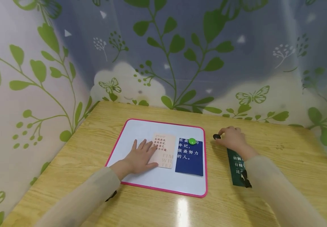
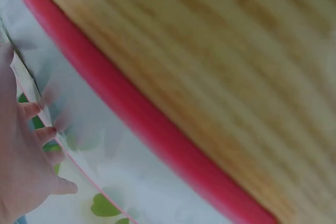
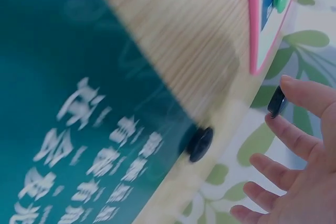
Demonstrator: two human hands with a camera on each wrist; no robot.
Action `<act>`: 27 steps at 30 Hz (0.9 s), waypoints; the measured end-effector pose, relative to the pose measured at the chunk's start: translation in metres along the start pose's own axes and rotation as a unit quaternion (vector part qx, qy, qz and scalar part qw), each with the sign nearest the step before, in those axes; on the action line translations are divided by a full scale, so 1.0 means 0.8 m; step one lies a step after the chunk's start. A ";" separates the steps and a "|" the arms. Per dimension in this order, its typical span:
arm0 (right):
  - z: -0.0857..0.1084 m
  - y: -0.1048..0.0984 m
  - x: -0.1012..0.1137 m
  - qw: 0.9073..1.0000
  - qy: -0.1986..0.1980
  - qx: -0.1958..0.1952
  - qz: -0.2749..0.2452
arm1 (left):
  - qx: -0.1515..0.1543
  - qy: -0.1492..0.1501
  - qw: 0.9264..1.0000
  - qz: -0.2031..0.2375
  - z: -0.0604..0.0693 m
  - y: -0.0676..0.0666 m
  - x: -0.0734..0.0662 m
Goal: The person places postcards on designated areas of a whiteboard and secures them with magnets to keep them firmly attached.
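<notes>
My left hand [image 1: 140, 158] lies with fingers spread on the whiteboard [image 1: 140, 129] and the left part of a pale pink card [image 1: 167, 146]. Beside it on the board is a dark blue card [image 1: 189, 164] with a green round magnet [image 1: 192, 141] at its top. To the right of the board, my right hand [image 1: 233, 138] pinches a black round magnet [image 1: 216, 136] between thumb and index finger, seen edge-on as a black piece [image 3: 276, 102] in the right wrist view. Partly under that hand and sleeve lies a dark green card [image 1: 236, 170].
Another black magnet [image 3: 200, 144] sits at the green card's corner in the right wrist view. The pink-edged board rests on a wooden table [image 1: 288, 154]. Behind and to the left hangs a cloth [image 1: 191, 63] printed with green leaves and butterflies.
</notes>
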State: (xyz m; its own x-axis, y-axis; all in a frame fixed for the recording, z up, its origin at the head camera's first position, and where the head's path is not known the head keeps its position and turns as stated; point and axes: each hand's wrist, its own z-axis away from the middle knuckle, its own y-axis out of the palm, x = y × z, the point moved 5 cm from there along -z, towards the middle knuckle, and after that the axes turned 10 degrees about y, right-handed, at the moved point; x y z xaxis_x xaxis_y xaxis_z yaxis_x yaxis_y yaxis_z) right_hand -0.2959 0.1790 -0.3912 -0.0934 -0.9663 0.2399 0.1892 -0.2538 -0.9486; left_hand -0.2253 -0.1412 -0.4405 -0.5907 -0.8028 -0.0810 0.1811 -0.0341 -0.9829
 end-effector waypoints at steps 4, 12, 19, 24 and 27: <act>-0.002 0.003 0.022 1.000 -0.009 -0.004 0.007 | 0.005 -0.005 1.000 0.003 0.002 0.006 0.004; -0.003 0.006 0.067 0.999 -0.031 0.002 0.012 | -0.003 -0.006 1.000 0.019 0.002 0.008 0.007; -0.007 0.015 0.108 0.999 -0.050 0.002 0.017 | 0.002 -0.006 1.000 0.016 0.002 0.009 0.007; -0.011 0.024 0.134 0.998 -0.063 0.002 0.008 | 0.004 -0.003 1.000 0.017 0.000 0.008 0.006; -0.013 0.030 0.149 0.997 -0.074 -0.003 0.004 | 0.005 -0.002 1.000 0.017 0.000 0.007 0.006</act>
State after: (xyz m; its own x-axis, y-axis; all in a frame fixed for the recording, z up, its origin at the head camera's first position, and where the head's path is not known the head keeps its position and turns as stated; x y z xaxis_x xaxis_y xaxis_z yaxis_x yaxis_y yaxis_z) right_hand -0.3124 0.0584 -0.3878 0.0534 -0.9644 0.2591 0.1826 -0.2456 -0.9520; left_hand -0.2275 -0.1451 -0.4461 -0.5809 -0.8060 -0.1137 0.2084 -0.0123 -0.9780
